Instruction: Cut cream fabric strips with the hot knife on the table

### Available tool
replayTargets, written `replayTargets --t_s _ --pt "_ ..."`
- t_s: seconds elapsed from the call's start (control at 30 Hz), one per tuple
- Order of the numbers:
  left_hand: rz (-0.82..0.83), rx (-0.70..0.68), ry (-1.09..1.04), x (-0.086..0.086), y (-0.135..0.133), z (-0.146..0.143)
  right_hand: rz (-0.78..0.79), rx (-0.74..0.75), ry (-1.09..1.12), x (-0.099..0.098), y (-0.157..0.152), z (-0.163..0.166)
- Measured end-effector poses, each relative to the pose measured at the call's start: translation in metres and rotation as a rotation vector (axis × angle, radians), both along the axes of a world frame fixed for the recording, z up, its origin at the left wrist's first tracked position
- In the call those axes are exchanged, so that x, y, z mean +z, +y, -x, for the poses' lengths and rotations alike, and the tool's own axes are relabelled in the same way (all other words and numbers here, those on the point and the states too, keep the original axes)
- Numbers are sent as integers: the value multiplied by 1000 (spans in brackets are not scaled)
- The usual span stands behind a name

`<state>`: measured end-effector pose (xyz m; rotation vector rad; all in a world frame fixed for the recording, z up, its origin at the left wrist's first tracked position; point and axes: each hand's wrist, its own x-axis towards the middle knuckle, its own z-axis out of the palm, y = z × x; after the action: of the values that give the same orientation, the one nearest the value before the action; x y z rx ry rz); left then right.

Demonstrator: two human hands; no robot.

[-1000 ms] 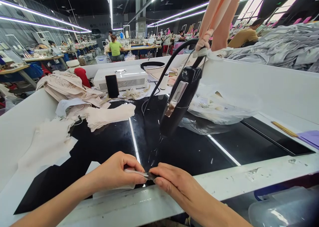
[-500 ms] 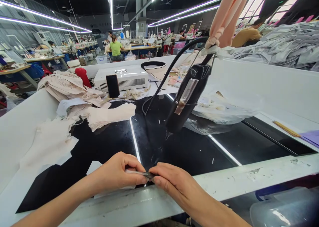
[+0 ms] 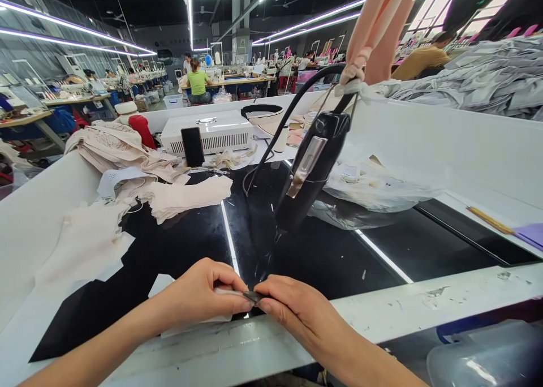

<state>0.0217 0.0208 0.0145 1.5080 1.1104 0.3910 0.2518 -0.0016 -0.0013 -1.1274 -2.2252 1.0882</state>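
Small strip (image 3: pixel 251 296), pale with a dark end, sits at the lower centre of the frame, above the counter's (image 3: pixel 178 251) near edge. The left hand (image 3: pixel 202 291) pinches its pale part and the right hand (image 3: pixel 299 308) pinches its dark tip, a two-ended hold that probably steadies something so thin. At centre, a black tool (image 3: pixel 305 169) hangs from pink cloth (image 3: pixel 375 33), which seemingly bears its weight.
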Motion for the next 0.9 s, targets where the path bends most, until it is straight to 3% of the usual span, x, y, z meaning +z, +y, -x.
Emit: replayTargets --t_s 0.27,0.5,0.9 --pt "-13 -5 36 0 -2 0 -19 38 -38 8 1 3" --pt "-36 2 60 1 0 2 -1 -2 -92 4 -2 -5" --pt "-13 -13 45 2 -3 -2 -48 50 -65 5 -3 1"
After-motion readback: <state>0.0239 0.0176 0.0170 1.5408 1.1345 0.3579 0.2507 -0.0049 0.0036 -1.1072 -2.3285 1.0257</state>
